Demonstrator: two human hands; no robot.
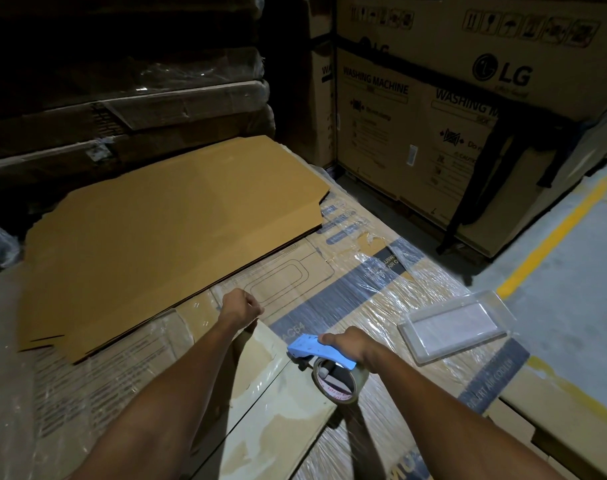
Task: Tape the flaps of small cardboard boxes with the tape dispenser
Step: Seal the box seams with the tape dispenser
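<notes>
A small pale cardboard box [271, 403] lies in front of me, its closed flaps meeting along a dark seam. My right hand [350, 344] grips a blue tape dispenser [316, 349] that carries a roll of clear tape [340, 381]. The dispenser's head rests on the box's right edge. My left hand [241, 308] is curled over the far corner of the box and holds it.
The box sits on large plastic-wrapped cartons [381, 282]. A stack of flat brown cardboard sheets [170, 233] lies to the left. A clear plastic tray [458, 325] lies at the right. Tall washing-machine cartons [433, 116] stand behind. A concrete floor with a yellow line [551, 237] runs along the right.
</notes>
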